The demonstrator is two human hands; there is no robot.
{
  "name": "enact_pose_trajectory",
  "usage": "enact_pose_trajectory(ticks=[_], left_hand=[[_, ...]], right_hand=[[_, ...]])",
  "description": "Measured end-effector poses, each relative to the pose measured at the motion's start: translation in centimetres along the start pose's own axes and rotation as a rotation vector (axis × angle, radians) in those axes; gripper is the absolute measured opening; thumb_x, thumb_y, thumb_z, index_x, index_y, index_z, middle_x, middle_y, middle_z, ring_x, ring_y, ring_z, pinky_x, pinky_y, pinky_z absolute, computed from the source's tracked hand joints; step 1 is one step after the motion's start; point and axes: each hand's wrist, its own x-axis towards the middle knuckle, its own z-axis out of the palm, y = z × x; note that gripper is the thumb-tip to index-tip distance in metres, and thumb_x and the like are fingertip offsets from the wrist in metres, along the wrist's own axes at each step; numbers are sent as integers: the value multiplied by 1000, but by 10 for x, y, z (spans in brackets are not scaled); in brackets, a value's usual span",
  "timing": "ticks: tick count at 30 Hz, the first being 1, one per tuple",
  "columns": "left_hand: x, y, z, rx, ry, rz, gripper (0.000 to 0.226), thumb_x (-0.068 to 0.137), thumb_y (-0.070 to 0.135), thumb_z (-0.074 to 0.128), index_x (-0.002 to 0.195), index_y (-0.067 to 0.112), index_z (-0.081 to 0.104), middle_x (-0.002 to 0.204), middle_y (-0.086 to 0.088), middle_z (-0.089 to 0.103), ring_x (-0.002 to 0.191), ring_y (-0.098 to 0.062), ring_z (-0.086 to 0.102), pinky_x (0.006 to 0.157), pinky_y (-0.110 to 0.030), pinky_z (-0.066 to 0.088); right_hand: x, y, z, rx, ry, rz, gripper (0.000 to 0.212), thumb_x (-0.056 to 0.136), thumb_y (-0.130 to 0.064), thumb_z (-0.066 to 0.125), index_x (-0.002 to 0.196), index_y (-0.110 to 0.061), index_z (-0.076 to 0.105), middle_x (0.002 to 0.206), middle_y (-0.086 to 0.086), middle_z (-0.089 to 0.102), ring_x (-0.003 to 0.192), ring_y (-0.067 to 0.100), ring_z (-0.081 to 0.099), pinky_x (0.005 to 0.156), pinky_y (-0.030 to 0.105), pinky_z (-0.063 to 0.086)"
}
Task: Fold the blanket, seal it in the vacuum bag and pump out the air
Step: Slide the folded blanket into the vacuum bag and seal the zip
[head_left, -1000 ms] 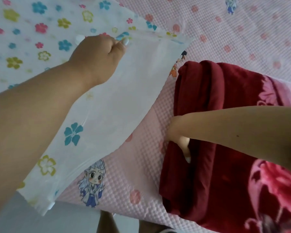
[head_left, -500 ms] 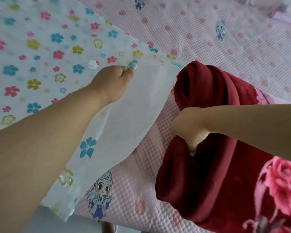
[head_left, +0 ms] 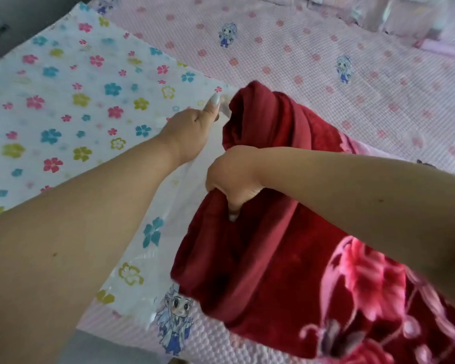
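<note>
Partly, the folded blanket [head_left: 260, 258] is cut off at the right and lower edges, and the fingers of the right hand [head_left: 234, 179] are buried in its dark red folds. Since half a second ago, the blanket has been drawn leftward up to the mouth of the vacuum bag [head_left: 90, 106], spread on the pink bed sheet [head_left: 326, 61]. The bag's open edge is pinched and lifted by the left hand [head_left: 192, 130], thumb extended; the blanket is gripped by the right.
</note>
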Motion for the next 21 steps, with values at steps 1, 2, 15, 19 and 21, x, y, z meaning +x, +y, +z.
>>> enact_pose_trajectory(ticks=[1, 2, 15, 19, 21], left_hand=[[-2, -4, -1, 38, -9, -7, 80, 95, 63, 6, 112, 12, 66, 95, -9, 66, 95, -22, 58, 96, -36, 42], [-5, -9, -2, 62, -25, -26, 82, 95, 63, 5, 116, 11, 66, 99, -12, 67, 98, -25, 59, 95, -35, 41], [-6, -2, 4, -73, 2, -39, 74, 96, 61, 4, 59, 9, 42, 84, -8, 55, 101, -33, 64, 79, -30, 44], [-10, -1, 8, -80, -69, -43, 68, 94, 66, 6, 87, 16, 52, 53, -6, 55, 89, -32, 67, 94, -35, 46], [-21, -8, 10, -84, -104, -31, 75, 93, 66, 9, 109, 21, 66, 54, 3, 61, 92, -26, 66, 98, -34, 45]], right_hand=[[11, 4, 5, 28, -34, 51, 38, 62, -56, 76, 81, -30, 56, 68, -15, 37, 68, 11, 42, 56, 24, 28], [21, 6, 9, 54, -59, 97, 41, 64, -55, 76, 90, -28, 61, 72, -15, 39, 75, 12, 43, 61, 25, 32], [65, -49, 41, -105, -169, -35, 55, 82, -50, 63, 127, -20, 55, 132, -2, 53, 117, 26, 53, 92, 39, 46], [67, -51, 34, -113, -193, -42, 57, 82, -50, 63, 129, -20, 53, 134, 0, 52, 121, 27, 51, 99, 43, 44], [68, -34, 22, -69, -199, 22, 64, 80, -51, 65, 133, -20, 50, 136, 2, 51, 122, 28, 49, 101, 43, 41]])
